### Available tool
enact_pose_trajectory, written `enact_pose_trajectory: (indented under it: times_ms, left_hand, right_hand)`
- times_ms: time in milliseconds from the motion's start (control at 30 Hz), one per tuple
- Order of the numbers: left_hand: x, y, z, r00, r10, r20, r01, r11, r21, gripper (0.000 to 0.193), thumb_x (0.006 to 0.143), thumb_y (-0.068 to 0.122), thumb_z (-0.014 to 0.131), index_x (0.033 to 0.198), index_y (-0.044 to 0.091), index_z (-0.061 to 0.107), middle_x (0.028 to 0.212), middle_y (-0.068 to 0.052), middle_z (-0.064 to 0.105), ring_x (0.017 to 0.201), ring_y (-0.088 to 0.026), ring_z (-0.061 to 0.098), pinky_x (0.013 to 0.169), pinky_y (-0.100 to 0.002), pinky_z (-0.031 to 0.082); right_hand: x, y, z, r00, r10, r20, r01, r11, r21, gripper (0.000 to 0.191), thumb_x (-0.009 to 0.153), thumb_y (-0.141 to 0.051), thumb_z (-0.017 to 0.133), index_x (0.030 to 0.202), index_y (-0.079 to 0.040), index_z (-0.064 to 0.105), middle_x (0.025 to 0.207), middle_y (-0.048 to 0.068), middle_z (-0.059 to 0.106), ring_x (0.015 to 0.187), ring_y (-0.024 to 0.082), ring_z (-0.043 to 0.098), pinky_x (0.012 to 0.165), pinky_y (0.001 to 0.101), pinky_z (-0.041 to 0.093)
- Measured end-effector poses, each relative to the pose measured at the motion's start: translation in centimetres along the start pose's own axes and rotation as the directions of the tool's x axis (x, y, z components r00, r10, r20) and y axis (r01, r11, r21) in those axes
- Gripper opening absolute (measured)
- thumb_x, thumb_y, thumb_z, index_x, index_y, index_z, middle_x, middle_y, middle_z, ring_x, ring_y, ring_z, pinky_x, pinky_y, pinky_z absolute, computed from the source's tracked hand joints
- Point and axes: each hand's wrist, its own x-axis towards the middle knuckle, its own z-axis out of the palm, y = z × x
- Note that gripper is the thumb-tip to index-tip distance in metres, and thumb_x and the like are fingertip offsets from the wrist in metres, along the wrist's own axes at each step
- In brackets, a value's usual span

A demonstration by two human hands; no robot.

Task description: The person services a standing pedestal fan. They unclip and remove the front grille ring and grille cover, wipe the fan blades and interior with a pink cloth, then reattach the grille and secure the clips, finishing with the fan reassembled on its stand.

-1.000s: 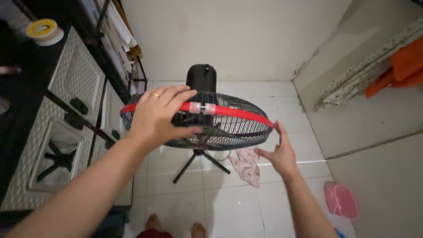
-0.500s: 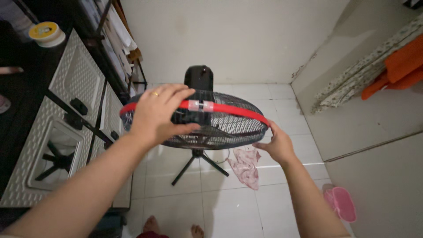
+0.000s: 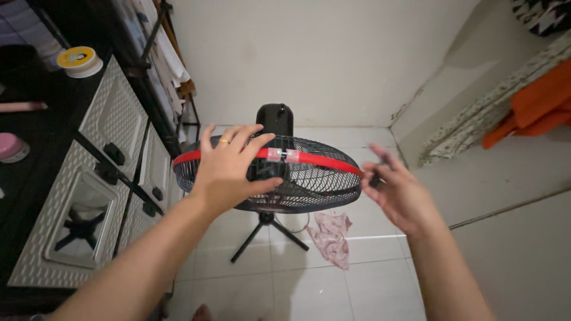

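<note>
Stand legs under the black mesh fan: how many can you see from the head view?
2 black stand legs: one slants toward the lower left on the white tiled floor, one toward the lower right beside the pink cloth. More may be hidden behind the fan cage.

The floor (image 3: 369, 285) is made of big pale square tiles with thin lines between them. The back wall (image 3: 309, 53) is plain and light, with dirty marks low in the corner on the right. A pink rag (image 3: 331, 236) lies crumpled on the floor. On the left stands a white cabinet (image 3: 77, 202) with bumpy doors and black knobs. A round yellow tin (image 3: 77, 60) sits on its dark top. On the right, an orange cloth (image 3: 529, 107) lies on a speckled stone ledge (image 3: 470, 125).
</note>
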Motion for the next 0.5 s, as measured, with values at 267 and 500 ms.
enact_pose_trajectory:
  times_ms: [267, 500]
  left_hand:
    - [1.2, 1.5, 0.4, 0.998, -0.012, -0.059, -0.006, 0.958, -0.288, 0.051, 0.082, 0.033, 0.08, 0.126, 0.012, 0.066, 0.129, -0.008, 0.066, 0.126, -0.03, 0.056, 0.115, -0.054, 0.028]
    - [2.4, 1.6, 0.8, 0.989, -0.135, -0.064, 0.088, 0.872, -0.482, 0.027, 0.082, 0.02, 0.08, 0.103, 0.006, 0.071, 0.101, -0.008, 0.072, 0.101, -0.027, 0.066, 0.093, -0.038, 0.049]
  right_hand:
    - [-2.2, -1.5, 9.3, 0.924, -0.265, 0.277, 0.358, 0.339, -0.87, 0.021, 0.093, -0.008, 0.066, 0.111, -0.002, 0.056, 0.102, 0.009, 0.076, 0.094, 0.018, 0.075, 0.08, 0.0308, 0.057]
    - [-2.5, -2.5, 10.7, 0.76, -0.487, 0.43, 0.47, -0.043, -0.881, 0.016, 0.087, -0.007, 0.074, 0.1, -0.003, 0.065, 0.097, 0.014, 0.065, 0.084, 0.032, 0.068, 0.069, 0.0391, 0.053]
